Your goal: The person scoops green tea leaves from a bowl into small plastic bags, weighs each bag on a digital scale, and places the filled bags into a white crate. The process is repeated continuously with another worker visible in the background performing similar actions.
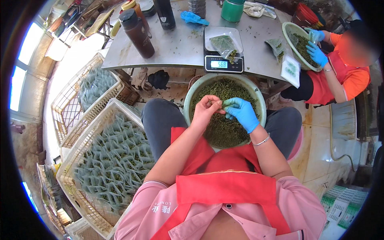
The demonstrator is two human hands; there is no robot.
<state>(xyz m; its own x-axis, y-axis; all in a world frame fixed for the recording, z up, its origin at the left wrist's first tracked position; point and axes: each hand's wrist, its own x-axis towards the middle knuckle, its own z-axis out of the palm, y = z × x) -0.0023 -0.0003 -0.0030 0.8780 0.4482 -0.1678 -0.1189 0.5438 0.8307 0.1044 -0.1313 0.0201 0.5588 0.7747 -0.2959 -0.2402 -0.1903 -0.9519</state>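
Note:
Over a pale green basin (pixel 262 105) of small green berries (pixel 226 134), my two hands meet fingertip to fingertip. My bare left hand (pixel 207 110) is pinched closed. My right hand (pixel 241 113), in a blue glove, has its fingers bent together against the left fingertips. What lies between them, if anything, is too small to make out. The basin sits between my knees. Just beyond it, on the table edge, a digital scale (pixel 210 60) carries a clear bag (pixel 221 42) partly filled with green berries.
To my left, a crate (pixel 66 170) holds many filled bags; another crate (pixel 64 108) stands behind it. Bottles (pixel 136 34) and a green jar (pixel 232 10) stand on the metal table (pixel 180 44). At right, a blue-gloved co-worker (pixel 340 76) handles another basin (pixel 289 36).

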